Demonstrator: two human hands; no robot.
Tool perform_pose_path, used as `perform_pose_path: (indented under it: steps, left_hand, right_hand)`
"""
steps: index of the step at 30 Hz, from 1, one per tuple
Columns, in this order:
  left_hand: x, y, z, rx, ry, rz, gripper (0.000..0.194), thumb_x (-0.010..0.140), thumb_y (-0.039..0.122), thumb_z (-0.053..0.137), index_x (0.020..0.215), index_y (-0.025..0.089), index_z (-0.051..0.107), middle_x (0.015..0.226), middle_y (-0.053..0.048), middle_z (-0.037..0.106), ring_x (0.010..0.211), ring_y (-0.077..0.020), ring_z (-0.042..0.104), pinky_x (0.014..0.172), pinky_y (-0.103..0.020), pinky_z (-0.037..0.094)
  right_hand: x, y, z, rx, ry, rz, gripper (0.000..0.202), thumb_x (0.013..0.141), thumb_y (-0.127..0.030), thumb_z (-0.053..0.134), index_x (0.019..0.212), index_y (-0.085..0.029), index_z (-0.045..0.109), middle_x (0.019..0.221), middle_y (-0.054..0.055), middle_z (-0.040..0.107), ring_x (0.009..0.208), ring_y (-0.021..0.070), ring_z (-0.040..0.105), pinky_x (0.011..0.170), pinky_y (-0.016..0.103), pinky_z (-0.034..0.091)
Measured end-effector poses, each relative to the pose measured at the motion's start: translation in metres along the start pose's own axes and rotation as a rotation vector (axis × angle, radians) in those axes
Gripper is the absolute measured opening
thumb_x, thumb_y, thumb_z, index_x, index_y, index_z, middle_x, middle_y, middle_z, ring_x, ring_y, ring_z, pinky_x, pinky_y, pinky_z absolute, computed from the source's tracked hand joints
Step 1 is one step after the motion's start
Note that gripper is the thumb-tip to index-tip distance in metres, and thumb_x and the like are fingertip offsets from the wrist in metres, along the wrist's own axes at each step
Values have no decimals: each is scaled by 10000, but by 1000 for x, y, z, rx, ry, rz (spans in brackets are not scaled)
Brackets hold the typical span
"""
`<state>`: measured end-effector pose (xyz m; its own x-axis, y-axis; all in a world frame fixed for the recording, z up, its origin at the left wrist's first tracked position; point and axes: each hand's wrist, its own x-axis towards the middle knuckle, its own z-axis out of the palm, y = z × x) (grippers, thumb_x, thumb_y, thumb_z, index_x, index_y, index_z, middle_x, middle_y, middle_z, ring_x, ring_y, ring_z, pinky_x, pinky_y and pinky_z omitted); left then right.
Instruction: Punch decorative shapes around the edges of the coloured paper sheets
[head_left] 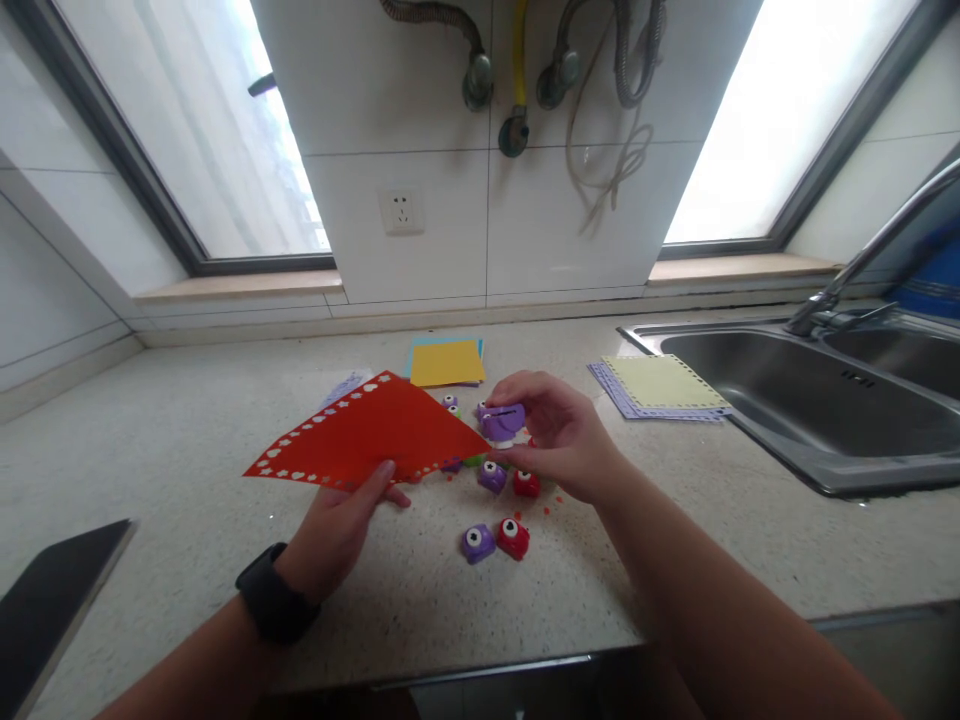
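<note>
A red paper sheet (375,432) with small shapes punched along its edges is pinched at its lower edge by my left hand (349,515), thumb on top. My right hand (559,432) grips a purple paper punch (501,424) between thumb and fingers, at the right corner of the red sheet. Below it on the counter lie another purple punch (492,476) and a red punch (526,484). Nearer the front edge, a purple punch (478,542) sits beside a red punch (513,538). More punches are partly hidden behind the sheet.
Yellow paper (448,362) lies on blue sheets at the back of the counter (202,420). Pale yellow punched paper (664,382) rests on purple sheets beside the sink (795,390). A dark flat object (64,610) is at the left. Small red paper bits are scattered around the punches.
</note>
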<state>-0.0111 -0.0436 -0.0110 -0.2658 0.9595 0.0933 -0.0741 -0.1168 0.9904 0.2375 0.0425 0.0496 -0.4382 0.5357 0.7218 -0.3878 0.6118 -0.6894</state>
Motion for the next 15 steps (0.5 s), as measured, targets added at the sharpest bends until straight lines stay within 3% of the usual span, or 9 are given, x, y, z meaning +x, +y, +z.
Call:
perform_pose_path:
  steps: [15]
  left_hand:
    - [-2,4,-3,67,31,-16,132,808,292,758,709,205,754,796,-76,768,863,-277,711,715,-362,574]
  right_hand:
    - [-2,-10,5,-159,-47,74,428,723,-230,883,1094,-275,675,1027,34,657,949,200,619,865,367,499]
